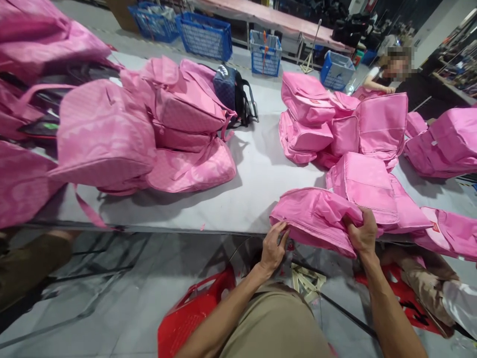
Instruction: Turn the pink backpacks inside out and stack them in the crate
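A: Hands?

B: Both on one pink bag [316,219] at the near edge of the grey table [257,184], toward its right end. Left hand [273,247] pinches the bag's lower left edge, fingers curled on the fabric. Right hand [361,233] is clamped over the bag's right side, thumb on top. Hands apart, bag between them.

A: Bag flat?

B: Partly. It overhangs the near edge, crumpled in the middle.

A: Around it?

B: Another pink bag [363,186] touches it just behind, on the right. A stack of pink bags [309,119] sits farther back, toward the far edge. Big heap of pink bags [149,129] on the left half, with a dark backpack [233,92] at its far side.

A: Off the table?

B: Red basket [190,313] on the floor by the person's knees. Blue crates [204,35] beyond the far edge. Another person [395,74] at the far right corner, one hand on a bag; can't tell more.

A: Zip open or closed?

B: Can't tell.
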### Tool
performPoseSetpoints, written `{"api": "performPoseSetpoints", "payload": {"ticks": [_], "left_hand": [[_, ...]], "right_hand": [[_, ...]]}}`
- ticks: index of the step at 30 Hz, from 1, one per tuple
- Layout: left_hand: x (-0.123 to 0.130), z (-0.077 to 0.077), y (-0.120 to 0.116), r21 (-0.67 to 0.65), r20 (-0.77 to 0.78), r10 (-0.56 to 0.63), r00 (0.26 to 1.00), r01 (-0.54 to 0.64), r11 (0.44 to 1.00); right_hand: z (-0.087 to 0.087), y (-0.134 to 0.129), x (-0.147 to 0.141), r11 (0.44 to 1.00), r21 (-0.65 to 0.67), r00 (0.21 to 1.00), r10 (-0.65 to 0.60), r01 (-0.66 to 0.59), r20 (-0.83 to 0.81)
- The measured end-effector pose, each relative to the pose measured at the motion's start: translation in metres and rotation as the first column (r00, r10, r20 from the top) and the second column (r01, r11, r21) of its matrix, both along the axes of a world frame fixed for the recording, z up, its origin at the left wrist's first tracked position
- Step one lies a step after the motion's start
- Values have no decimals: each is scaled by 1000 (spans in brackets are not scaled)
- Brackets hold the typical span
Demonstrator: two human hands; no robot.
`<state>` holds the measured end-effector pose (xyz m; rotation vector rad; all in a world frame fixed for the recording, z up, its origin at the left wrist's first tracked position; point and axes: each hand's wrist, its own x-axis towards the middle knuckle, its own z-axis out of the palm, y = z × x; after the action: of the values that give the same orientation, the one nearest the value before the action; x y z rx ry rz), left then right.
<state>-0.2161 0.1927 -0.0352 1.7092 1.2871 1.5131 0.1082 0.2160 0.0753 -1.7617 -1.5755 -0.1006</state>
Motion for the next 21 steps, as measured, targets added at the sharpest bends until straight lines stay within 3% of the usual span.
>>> {"api": "performPoseSetpoints", "payload": {"ticks": [7,13,18,21], "left_hand": [[-7,6,6,-191,50,-44,998,53,980],[-17,10,25,-212,54,-156,986,164,963],[-13,48,31,-181,73,-125,989,136,974],[-7,76,37,-158,-51,-127,991,118,980]], "right_hand": [[0,-5,-7,999,35,1000,30,-30,-5],[-1,2,-19,999,38,999,18,-19,33],[3,13,-45,999,31,993,-40,37,113],[2,16,-64,990,41,978,-137,133,154]]}}
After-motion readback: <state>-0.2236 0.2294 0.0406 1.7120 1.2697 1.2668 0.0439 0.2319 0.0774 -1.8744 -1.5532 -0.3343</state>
